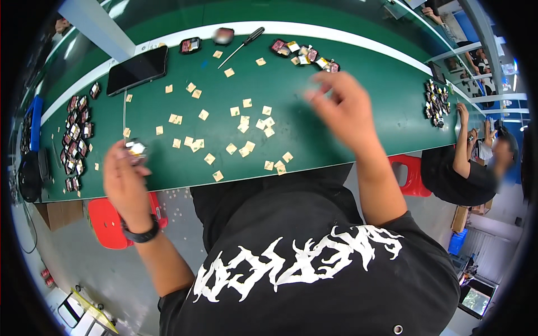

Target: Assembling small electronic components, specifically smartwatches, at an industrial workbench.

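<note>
A: What is the left hand [124,180] holding?

B: A small component [135,148], shiny and silvery with a dark part, pinched at the fingertips. It sits just above the near edge of the green workbench [314,140], at the person's left. It is too small to tell more of its shape.

A: So that hand is closed on it?

B: Yes, fingers curled together around it, back of the hand toward the camera, a black wristband [141,232] on the wrist. The forearm comes up from the lower edge.

A: And the right hand [343,109]?

B: Raised over the bench farther back and blurred. The fingers look bent and loosely spread toward the far side. Whether it grips anything, he cannot tell from this view. The two hands are well apart.

A: What lies between them?

B: Many small tan paper squares [246,126] scattered over the green surface. Beyond the right hand is a cluster of small dark-and-red parts [305,55] near the white far edge, with a screwdriver [242,46] beside them. A black phone [138,69] lies at the far left, and rows of the same small parts [75,137] run down the left end. Another pile [436,103] sits at the right end, near a seated co-worker [476,168] in black. Red stools [112,224] stand below the bench.
</note>
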`<control>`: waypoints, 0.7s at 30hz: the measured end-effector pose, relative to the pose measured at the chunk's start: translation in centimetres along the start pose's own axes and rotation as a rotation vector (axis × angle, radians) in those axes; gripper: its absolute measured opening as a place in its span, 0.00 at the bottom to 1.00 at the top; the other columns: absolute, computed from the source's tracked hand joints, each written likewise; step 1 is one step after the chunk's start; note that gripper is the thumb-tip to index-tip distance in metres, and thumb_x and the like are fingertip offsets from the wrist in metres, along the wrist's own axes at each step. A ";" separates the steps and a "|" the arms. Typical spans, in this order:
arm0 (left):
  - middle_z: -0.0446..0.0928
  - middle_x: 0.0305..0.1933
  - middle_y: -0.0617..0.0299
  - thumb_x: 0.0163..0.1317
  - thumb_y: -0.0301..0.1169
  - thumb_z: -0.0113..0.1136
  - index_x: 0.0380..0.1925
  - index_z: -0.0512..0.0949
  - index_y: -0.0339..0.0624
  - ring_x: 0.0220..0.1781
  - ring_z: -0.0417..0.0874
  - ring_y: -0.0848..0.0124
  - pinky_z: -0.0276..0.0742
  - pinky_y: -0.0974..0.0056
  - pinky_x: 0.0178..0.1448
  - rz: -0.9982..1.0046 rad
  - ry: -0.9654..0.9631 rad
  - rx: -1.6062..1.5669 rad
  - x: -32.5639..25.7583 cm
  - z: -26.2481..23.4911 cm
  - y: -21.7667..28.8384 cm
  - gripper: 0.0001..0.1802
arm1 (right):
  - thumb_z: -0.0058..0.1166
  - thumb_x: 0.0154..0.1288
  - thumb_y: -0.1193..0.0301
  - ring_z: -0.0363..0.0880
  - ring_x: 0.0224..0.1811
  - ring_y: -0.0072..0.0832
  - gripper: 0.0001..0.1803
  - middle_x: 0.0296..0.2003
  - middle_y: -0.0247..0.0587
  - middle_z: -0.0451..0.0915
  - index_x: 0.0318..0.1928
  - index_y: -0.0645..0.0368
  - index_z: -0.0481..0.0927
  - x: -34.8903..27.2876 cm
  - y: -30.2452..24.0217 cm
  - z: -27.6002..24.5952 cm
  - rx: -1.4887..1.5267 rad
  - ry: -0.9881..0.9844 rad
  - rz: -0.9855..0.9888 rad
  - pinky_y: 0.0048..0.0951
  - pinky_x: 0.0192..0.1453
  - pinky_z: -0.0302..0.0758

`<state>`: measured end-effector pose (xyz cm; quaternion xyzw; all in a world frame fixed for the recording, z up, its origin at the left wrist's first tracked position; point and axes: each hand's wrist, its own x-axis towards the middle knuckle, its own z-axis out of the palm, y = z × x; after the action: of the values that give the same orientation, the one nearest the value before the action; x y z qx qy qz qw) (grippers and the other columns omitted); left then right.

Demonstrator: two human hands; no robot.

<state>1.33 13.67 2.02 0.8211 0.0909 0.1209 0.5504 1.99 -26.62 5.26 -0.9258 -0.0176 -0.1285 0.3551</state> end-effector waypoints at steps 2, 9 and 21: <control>0.80 0.37 0.61 0.82 0.36 0.48 0.55 0.79 0.36 0.29 0.79 0.79 0.73 0.72 0.34 0.067 0.225 0.115 3.0 -2.9 -3.5 0.17 | 0.70 0.62 0.60 0.79 0.35 0.32 0.27 0.36 0.40 0.80 0.59 0.59 0.84 1.9 5.3 -1.4 -0.131 0.155 0.203 0.33 0.39 0.77; 0.84 0.38 0.51 0.81 0.47 0.46 0.63 0.74 0.35 0.34 0.84 0.54 0.80 0.52 0.44 0.268 0.284 1.085 8.2 -6.3 -5.9 0.27 | 0.73 0.56 0.55 0.74 0.27 0.30 0.26 0.25 0.37 0.76 0.47 0.62 0.86 4.0 8.4 -2.2 -0.077 0.019 0.282 0.35 0.33 0.72; 0.72 0.69 0.42 0.80 0.37 0.47 0.74 0.57 0.38 0.66 0.80 0.50 0.82 0.56 0.65 -0.708 -0.764 -1.285 -8.0 15.3 9.3 0.28 | 0.75 0.58 0.64 0.76 0.29 0.24 0.21 0.29 0.36 0.80 0.46 0.63 0.83 -4.7 -2.5 0.3 0.425 -0.137 0.207 0.29 0.33 0.75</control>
<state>-1.58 -5.64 4.26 0.2538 0.0641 -0.3187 0.9110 -2.75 -24.25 5.53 -0.8337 0.0266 -0.0216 0.5512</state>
